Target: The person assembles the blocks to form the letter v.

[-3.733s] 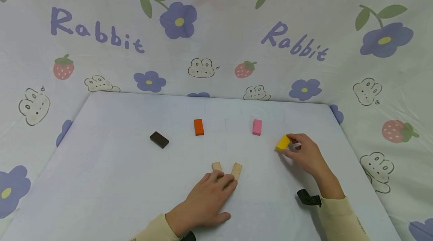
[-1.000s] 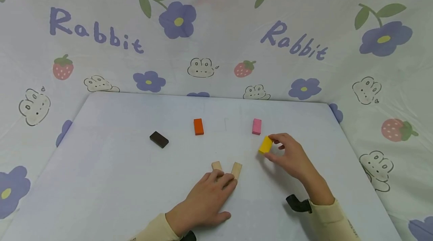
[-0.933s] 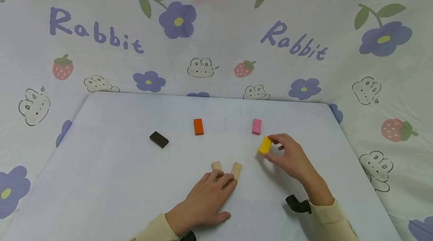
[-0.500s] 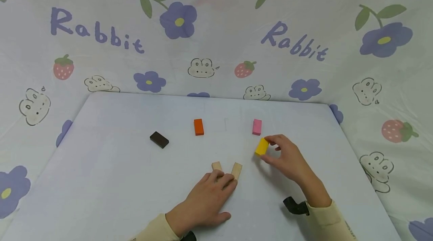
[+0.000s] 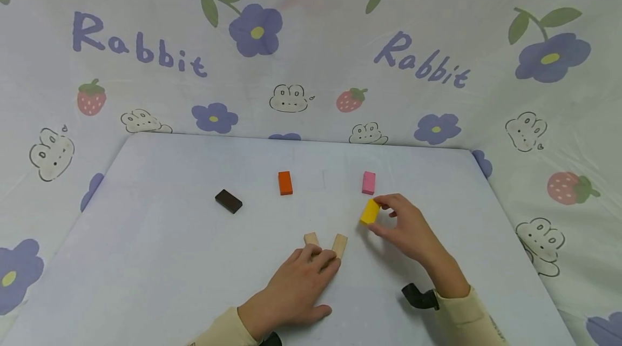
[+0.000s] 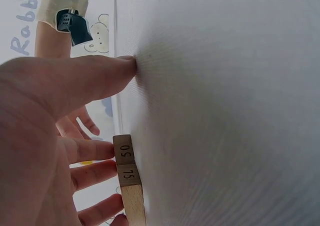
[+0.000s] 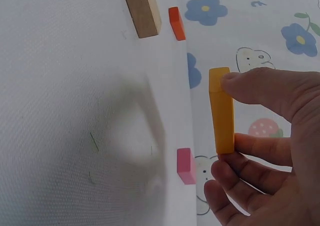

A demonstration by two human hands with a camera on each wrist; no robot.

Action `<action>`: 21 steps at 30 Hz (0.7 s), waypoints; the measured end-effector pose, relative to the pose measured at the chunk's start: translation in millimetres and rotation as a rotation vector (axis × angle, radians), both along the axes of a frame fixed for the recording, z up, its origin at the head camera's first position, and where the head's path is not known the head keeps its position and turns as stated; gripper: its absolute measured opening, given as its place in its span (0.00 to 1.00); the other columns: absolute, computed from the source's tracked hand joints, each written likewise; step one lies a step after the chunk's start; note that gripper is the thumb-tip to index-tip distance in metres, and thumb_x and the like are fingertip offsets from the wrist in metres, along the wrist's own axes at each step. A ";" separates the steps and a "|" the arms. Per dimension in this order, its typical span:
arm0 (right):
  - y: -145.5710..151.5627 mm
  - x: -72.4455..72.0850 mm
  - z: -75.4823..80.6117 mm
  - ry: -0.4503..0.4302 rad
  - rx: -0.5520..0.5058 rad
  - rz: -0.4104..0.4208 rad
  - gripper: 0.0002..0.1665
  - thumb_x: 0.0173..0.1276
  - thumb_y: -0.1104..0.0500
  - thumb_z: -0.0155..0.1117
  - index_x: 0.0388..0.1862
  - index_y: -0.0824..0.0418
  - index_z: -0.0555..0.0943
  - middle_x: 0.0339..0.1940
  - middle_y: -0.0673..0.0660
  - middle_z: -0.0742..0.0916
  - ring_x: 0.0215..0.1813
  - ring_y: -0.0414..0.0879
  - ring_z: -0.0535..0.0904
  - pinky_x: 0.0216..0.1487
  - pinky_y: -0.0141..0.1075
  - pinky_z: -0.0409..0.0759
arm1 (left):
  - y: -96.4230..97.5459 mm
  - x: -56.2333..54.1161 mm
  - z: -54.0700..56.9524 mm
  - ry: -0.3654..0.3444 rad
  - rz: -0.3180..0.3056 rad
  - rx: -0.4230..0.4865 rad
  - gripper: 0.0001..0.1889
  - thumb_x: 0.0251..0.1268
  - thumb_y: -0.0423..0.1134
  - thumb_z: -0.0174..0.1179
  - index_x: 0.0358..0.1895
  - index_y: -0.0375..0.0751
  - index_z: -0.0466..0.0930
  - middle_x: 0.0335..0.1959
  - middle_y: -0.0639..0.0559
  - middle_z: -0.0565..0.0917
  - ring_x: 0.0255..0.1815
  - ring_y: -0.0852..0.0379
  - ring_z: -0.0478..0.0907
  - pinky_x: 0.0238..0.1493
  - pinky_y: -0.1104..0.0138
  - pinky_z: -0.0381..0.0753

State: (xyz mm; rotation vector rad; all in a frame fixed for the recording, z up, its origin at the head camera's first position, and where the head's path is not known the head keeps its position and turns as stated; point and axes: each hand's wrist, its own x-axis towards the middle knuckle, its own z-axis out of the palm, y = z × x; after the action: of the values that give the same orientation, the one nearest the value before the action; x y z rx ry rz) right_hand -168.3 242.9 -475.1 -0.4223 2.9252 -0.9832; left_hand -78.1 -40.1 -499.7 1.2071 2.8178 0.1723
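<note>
My right hand (image 5: 412,233) pinches a yellow block (image 5: 370,211) between thumb and fingers. In the right wrist view the yellow block (image 7: 222,111) is held by its two ends, up off the table, with its shadow on the surface. My left hand (image 5: 297,287) lies palm down, its fingertips on two plain wooden blocks. The left wooden block (image 5: 311,238) and the right wooden block (image 5: 340,245) splay apart at their far ends; their near ends are hidden under the fingers. In the left wrist view their near end faces (image 6: 125,151) sit side by side, printed 50 and 75.
A pink block (image 5: 369,183) lies just beyond the right hand. Farther left are an orange block (image 5: 285,183) and a dark brown block (image 5: 228,201). They lie on a white table (image 5: 146,259), backed by a printed cloth (image 5: 311,38) with flowers and rabbits.
The right hand has carried the yellow block leftward and slightly nearer, from right of the pink block to just in front of it. The left hand and the other blocks have stayed put.
</note>
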 end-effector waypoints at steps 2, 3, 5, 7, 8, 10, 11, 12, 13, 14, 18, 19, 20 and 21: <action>-0.9 -0.1 -0.1 0.008 -0.005 0.011 0.36 0.68 0.54 0.82 0.71 0.65 0.80 0.66 0.63 0.83 0.65 0.60 0.79 0.63 0.58 0.82 | -0.1 0.2 0.4 -0.001 -0.001 0.002 0.43 0.67 0.66 0.71 0.79 0.48 0.73 0.76 0.54 0.71 0.71 0.51 0.66 0.71 0.56 0.73; -1.7 -0.2 -0.1 0.010 -0.009 0.014 0.36 0.68 0.54 0.82 0.71 0.65 0.80 0.66 0.63 0.83 0.65 0.60 0.79 0.63 0.58 0.82 | 0.0 0.2 0.6 0.000 -0.001 0.002 0.43 0.67 0.66 0.71 0.79 0.48 0.73 0.76 0.54 0.71 0.71 0.51 0.66 0.71 0.56 0.73; -3.1 -0.2 -0.3 0.014 -0.019 0.023 0.35 0.69 0.54 0.82 0.70 0.65 0.80 0.65 0.63 0.83 0.64 0.60 0.79 0.64 0.58 0.82 | -0.2 0.3 0.8 0.000 -0.003 0.003 0.43 0.67 0.66 0.71 0.79 0.47 0.73 0.76 0.54 0.71 0.71 0.51 0.66 0.70 0.56 0.73; -4.6 -0.6 -1.5 0.014 -0.024 0.027 0.35 0.68 0.54 0.82 0.70 0.65 0.80 0.65 0.63 0.83 0.64 0.60 0.79 0.64 0.58 0.82 | -0.2 0.3 0.7 0.003 -0.004 0.004 0.43 0.67 0.66 0.71 0.79 0.47 0.73 0.76 0.54 0.71 0.70 0.51 0.66 0.70 0.56 0.73; -5.3 -0.7 -2.2 0.012 -0.024 0.029 0.35 0.68 0.54 0.82 0.70 0.65 0.80 0.66 0.62 0.83 0.64 0.60 0.79 0.64 0.57 0.82 | -0.3 0.2 0.5 0.005 -0.004 0.005 0.43 0.67 0.66 0.71 0.79 0.47 0.73 0.76 0.54 0.71 0.70 0.51 0.66 0.70 0.56 0.73; -7.2 -0.9 -3.7 0.010 -0.022 0.029 0.36 0.68 0.54 0.82 0.70 0.64 0.80 0.66 0.62 0.83 0.64 0.59 0.79 0.63 0.57 0.83 | -0.4 0.1 0.3 0.009 -0.005 0.007 0.43 0.66 0.66 0.71 0.79 0.47 0.73 0.75 0.54 0.72 0.70 0.51 0.65 0.70 0.56 0.73; -8.2 -1.0 -4.2 0.009 -0.020 0.028 0.36 0.67 0.54 0.82 0.70 0.64 0.80 0.66 0.62 0.83 0.64 0.59 0.79 0.63 0.56 0.83 | -0.5 0.0 0.0 0.012 -0.005 0.008 0.43 0.66 0.66 0.71 0.79 0.47 0.73 0.75 0.54 0.72 0.70 0.51 0.65 0.70 0.56 0.73; -8.9 -1.2 -4.9 0.010 -0.020 0.033 0.36 0.67 0.54 0.82 0.70 0.64 0.80 0.66 0.62 0.83 0.64 0.59 0.79 0.63 0.56 0.83 | -0.5 -0.1 -0.2 0.015 -0.006 0.007 0.43 0.66 0.66 0.71 0.79 0.47 0.73 0.75 0.54 0.72 0.70 0.51 0.65 0.70 0.56 0.73; -9.9 -1.2 -5.2 0.010 -0.019 0.033 0.36 0.67 0.54 0.83 0.70 0.64 0.80 0.66 0.62 0.83 0.64 0.59 0.79 0.63 0.56 0.83 | -0.5 -0.2 -0.5 0.018 -0.006 0.008 0.43 0.66 0.66 0.71 0.79 0.47 0.73 0.75 0.54 0.72 0.70 0.51 0.65 0.70 0.56 0.73; -10.7 -1.2 -5.4 0.011 -0.019 0.036 0.36 0.67 0.54 0.83 0.70 0.64 0.80 0.66 0.61 0.83 0.64 0.59 0.79 0.63 0.56 0.83 | -0.4 -0.3 -0.7 0.019 -0.006 0.008 0.44 0.66 0.66 0.71 0.79 0.47 0.73 0.75 0.54 0.72 0.70 0.51 0.65 0.70 0.56 0.73; -13.5 -1.0 -5.9 0.008 -0.020 0.040 0.36 0.67 0.54 0.83 0.70 0.64 0.80 0.66 0.61 0.83 0.63 0.58 0.80 0.63 0.55 0.83 | 0.0 -0.9 -1.1 0.015 -0.006 0.004 0.44 0.66 0.67 0.71 0.79 0.47 0.73 0.75 0.54 0.72 0.70 0.51 0.66 0.70 0.56 0.73; -14.2 -0.8 -6.0 0.005 -0.022 0.043 0.36 0.67 0.54 0.82 0.70 0.64 0.80 0.66 0.60 0.83 0.63 0.58 0.80 0.63 0.55 0.83 | 0.1 -1.0 -1.1 0.011 -0.005 0.003 0.44 0.66 0.67 0.71 0.79 0.48 0.73 0.75 0.54 0.72 0.70 0.51 0.66 0.70 0.56 0.73; -14.9 -0.7 -6.2 0.004 -0.024 0.048 0.36 0.67 0.54 0.82 0.70 0.64 0.80 0.66 0.60 0.83 0.63 0.58 0.80 0.63 0.56 0.83 | 0.2 -1.1 -1.1 0.010 -0.005 0.001 0.44 0.66 0.67 0.71 0.79 0.48 0.73 0.75 0.54 0.71 0.70 0.51 0.66 0.70 0.56 0.73; -15.6 -0.5 -6.4 0.002 -0.025 0.051 0.36 0.68 0.54 0.82 0.70 0.64 0.80 0.66 0.60 0.83 0.62 0.58 0.80 0.63 0.56 0.83 | 0.2 -1.0 -1.1 0.008 -0.005 0.000 0.44 0.66 0.67 0.71 0.79 0.48 0.73 0.75 0.54 0.72 0.70 0.51 0.66 0.70 0.56 0.73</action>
State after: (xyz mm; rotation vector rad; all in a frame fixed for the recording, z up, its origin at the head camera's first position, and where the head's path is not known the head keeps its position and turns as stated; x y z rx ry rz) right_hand -168.8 227.3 -481.5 -0.4961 2.8913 -1.0141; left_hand -79.2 -39.9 -500.7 1.2176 2.8218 0.1674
